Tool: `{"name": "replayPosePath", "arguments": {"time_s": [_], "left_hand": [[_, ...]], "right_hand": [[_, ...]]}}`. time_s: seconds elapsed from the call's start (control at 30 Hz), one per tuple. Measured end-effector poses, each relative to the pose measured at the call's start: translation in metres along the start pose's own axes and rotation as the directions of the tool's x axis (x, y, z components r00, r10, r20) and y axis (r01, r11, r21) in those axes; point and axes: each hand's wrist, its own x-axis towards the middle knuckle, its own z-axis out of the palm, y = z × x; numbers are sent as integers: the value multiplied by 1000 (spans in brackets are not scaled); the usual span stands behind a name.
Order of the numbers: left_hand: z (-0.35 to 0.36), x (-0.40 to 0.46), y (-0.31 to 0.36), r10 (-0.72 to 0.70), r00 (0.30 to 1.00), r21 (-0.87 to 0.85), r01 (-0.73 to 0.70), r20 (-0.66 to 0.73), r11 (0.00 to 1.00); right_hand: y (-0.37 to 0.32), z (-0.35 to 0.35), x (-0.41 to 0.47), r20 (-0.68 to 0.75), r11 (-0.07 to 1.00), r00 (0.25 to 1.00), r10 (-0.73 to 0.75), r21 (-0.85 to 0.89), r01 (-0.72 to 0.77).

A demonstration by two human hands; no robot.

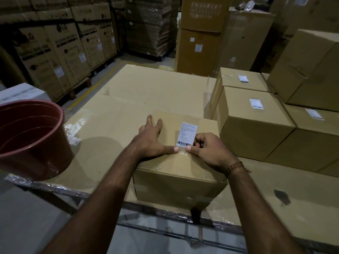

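Atop the small carton (179,187), near edge of the work surface: the left hand (150,138) lies spread and flat on the lid. Fingers straight and fanned away from the body, thumb tip pressing just under the near-left corner of the label (187,133). The right hand (207,149) is bunched, fingers curled in with their tips against the label's lower right edge. Its thumb tip is pressed down beside the left thumb. Cannot tell whether the curled fingers pinch that corner or only rub it down. Beaded bracelet (235,165) on the right wrist.

Label: white, barcode at the near end, lying on the lid right of centre. Upper part looks flat and stuck; the patch under the right fingers is hidden. Clear tape (181,154) glints along the seam just below both thumbs. Staples (178,173) run along the lid's front edge, so the carton reads as already closed.

Judgement: labelling of this carton is nearly done. Sticker placed and straight; what seems left is smoothing the near edge, letting go, and probably moving the carton on.

Outward: the carton sits on a wide cardboard-covered surface (146,88) with film wrap at its edges. To the right, just beside it, labelled cartons (255,125) are stacked, each with a similar white sticker on top; likely the finished pile. To the left, well apart, a red-brown bucket (33,143) stands upright. Beyond, dim rows of printed cartons (60,52) on pallets.
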Motion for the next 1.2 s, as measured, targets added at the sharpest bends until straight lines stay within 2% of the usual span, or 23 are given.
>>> {"name": "replayPosePath", "arguments": {"time_s": [0.27, 0.5, 0.87, 1.2], "left_hand": [[-3, 11, -21, 23, 999, -164, -17, 30, 986], [6, 11, -16, 27, 997, -111, -35, -76, 993], [8, 8, -14, 21, 995, -98, -30, -94, 995], [9, 9, -16, 28, 995, -96, -37, -99, 995]], "right_hand": [[4, 3, 0, -5, 996, 999, -38, 82, 38], [7, 7, 1, -40, 990, 995, -91, 104, 94], [8, 9, 3, -79, 996, 993, -84, -12, 83], [8, 5, 1, -41, 996, 995, -86, 30, 87]]}}
